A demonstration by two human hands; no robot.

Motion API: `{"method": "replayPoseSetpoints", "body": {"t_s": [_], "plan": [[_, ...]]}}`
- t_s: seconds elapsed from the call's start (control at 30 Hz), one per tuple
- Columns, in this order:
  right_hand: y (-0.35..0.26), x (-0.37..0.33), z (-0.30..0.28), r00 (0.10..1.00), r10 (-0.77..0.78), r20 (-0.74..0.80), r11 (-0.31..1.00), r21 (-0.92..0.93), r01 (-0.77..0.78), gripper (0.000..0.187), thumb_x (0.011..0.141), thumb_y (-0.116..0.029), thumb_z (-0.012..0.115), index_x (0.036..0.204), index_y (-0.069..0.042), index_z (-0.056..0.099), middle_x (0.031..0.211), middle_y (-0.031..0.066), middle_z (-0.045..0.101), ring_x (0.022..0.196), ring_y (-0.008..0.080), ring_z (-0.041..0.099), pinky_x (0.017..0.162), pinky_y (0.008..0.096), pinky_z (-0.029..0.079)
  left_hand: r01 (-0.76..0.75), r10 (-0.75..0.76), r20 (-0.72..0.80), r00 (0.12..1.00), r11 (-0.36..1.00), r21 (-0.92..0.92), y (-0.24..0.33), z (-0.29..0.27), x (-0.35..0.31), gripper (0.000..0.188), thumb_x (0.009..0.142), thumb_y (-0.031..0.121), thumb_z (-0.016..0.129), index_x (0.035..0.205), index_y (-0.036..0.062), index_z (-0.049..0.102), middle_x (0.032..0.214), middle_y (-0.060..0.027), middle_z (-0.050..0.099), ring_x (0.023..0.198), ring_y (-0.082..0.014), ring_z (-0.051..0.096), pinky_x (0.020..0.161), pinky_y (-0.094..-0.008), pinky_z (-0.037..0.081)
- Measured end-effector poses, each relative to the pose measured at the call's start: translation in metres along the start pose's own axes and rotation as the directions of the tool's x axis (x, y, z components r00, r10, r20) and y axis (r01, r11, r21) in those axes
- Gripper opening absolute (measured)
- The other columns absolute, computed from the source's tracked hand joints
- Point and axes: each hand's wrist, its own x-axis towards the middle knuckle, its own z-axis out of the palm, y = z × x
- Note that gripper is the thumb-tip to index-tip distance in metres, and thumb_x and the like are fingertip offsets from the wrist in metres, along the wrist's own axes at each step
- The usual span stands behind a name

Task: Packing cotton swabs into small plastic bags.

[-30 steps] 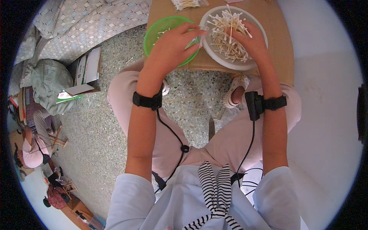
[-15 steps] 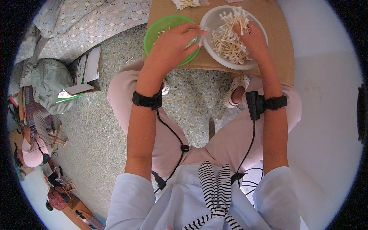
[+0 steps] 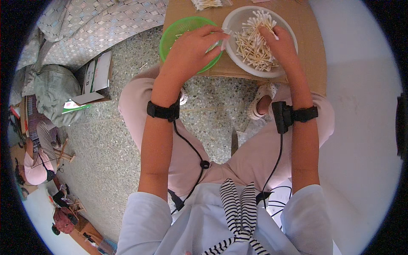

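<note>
My left hand (image 3: 189, 53) hovers over the green basket (image 3: 163, 44), its thumb and fingers closed on a small clear plastic bag (image 3: 226, 41). Some cotton swabs show in the basket; my hand covers the rest of it. To the right stands a white bowl (image 3: 231, 59) with a heap of cotton swabs (image 3: 253, 49). Inside its right side is my right hand (image 3: 282, 47), thumb and fingers pinching cotton swabs at the top of the heap. How many it grips is hidden by the fingers.
Basket and bowl rest on a brown cardboard surface (image 3: 312, 51). A packed bag of cotton swabs (image 3: 207, 4) lies at its far edge. A white wall (image 3: 361, 106) rises at right. An open carton (image 3: 97, 74) sits on the speckled floor at left; other people work at far left.
My right hand has shifted slightly within the white bowl, and the swabs by its fingers lie differently and lower. My left hand with the plastic bag has stayed almost still.
</note>
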Motion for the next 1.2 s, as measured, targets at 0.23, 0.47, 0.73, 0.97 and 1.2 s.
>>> {"method": "replayPoseSetpoints", "body": {"t_s": [0.23, 0.47, 0.73, 0.97, 1.2], "plan": [[0.006, 0.002, -0.002, 0.999, 0.046, 0.017, 0.999, 0.027, -0.046, 0.043, 0.085, -0.040, 0.059, 0.104, -0.002, 0.065, 0.093, 0.0184, 0.067, 0.087, 0.0323, 0.065, 0.079, 0.0404, 0.049, -0.004, 0.004, 0.005, 1.000, 1.000, 0.003, 0.001, 0.000, 0.001, 0.030, 0.087, 0.017, 0.058, 0.115, 0.0114, 0.060, 0.116, -0.0115, 0.058, 0.107, -0.0312, 0.056, 0.092, -0.0381, 0.045], [-0.001, 0.000, 0.007, 0.964, -0.124, -0.234, 0.978, 0.134, 0.159, 0.040, 0.084, -0.022, 0.064, 0.120, -0.006, 0.057, 0.109, 0.0187, 0.063, 0.098, 0.0300, 0.062, 0.085, 0.0379, 0.048, -0.006, 0.006, 0.013, 1.000, 1.000, 0.024, 0.000, 0.000, -0.001, 0.031, 0.087, 0.019, 0.058, 0.117, 0.0118, 0.059, 0.117, -0.0113, 0.057, 0.107, -0.0312, 0.056, 0.092, -0.0383, 0.045], [0.043, 0.017, -0.003, 0.977, 0.046, -0.210, 0.961, 0.275, 0.014, 0.034, 0.084, -0.021, 0.064, 0.115, -0.006, 0.062, 0.101, 0.0124, 0.066, 0.089, 0.0211, 0.062, 0.080, 0.0331, 0.049, -0.039, 0.039, 0.008, 0.999, 0.999, -0.033, 0.006, 0.002, 0.005, 0.031, 0.085, 0.015, 0.059, 0.116, 0.0113, 0.059, 0.118, -0.0109, 0.057, 0.106, -0.0313, 0.056, 0.091, -0.0385, 0.046], [-0.003, 0.005, -0.002, 0.970, 0.028, -0.243, 0.828, 0.549, 0.114, 0.032, 0.092, -0.030, 0.056, 0.114, -0.009, 0.064, 0.096, 0.0080, 0.067, 0.087, 0.0145, 0.060, 0.079, 0.0306, 0.047, -0.032, 0.033, 0.007, 0.999, 0.999, -0.019, 0.002, -0.001, 0.001, 0.032, 0.085, 0.015, 0.058, 0.117, 0.0116, 0.059, 0.116, -0.0112, 0.058, 0.106, -0.0315, 0.056, 0.091, -0.0389, 0.046], [-0.006, 0.005, -0.008, 0.971, 0.099, -0.219, 0.941, 0.338, -0.020, 0.041, 0.095, -0.039, 0.048, 0.122, -0.012, 0.061, 0.114, 0.0087, 0.062, 0.105, 0.0139, 0.054, 0.093, 0.0287, 0.040, 0.055, -0.056, -0.023, 0.998, 0.996, -0.073, 0.005, -0.006, 0.002, 0.048, 0.081, 0.023, 0.066, 0.127, 0.0157, 0.053, 0.119, -0.0136, 0.057, 0.111, -0.0336, 0.053, 0.096, -0.0402, 0.042]]}}
